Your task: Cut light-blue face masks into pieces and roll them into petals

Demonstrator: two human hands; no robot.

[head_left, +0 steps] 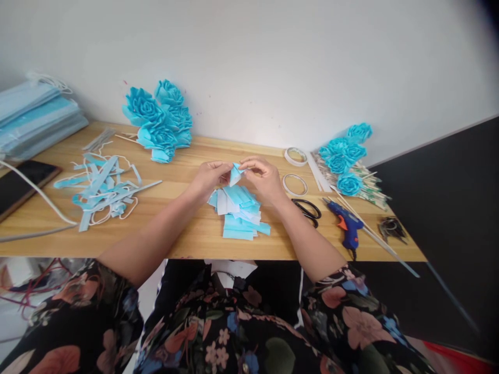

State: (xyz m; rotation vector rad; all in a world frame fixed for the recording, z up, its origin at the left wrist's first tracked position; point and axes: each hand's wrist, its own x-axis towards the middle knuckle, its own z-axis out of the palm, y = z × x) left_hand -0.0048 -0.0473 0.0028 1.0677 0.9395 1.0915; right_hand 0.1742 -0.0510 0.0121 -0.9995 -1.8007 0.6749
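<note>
My left hand (pixel 210 176) and my right hand (pixel 264 177) meet over the middle of the wooden table (pixel 187 239). Both pinch one small light-blue folded piece (pixel 235 174) between their fingertips, held just above the table. Directly below it lies a pile of similar blue and white cut pieces (pixel 238 213), fanned out toward the table's front edge.
Blue fabric roses (pixel 158 119) lean on the wall at back left, more roses on sticks (pixel 345 156) at right. Cut strips and ear loops (pixel 103 189) lie left, a mask stack (pixel 35 117) and phone (pixel 21 184) far left. Tape rolls (pixel 295 183), scissors (pixel 309 210), glue gun (pixel 348 224) sit right.
</note>
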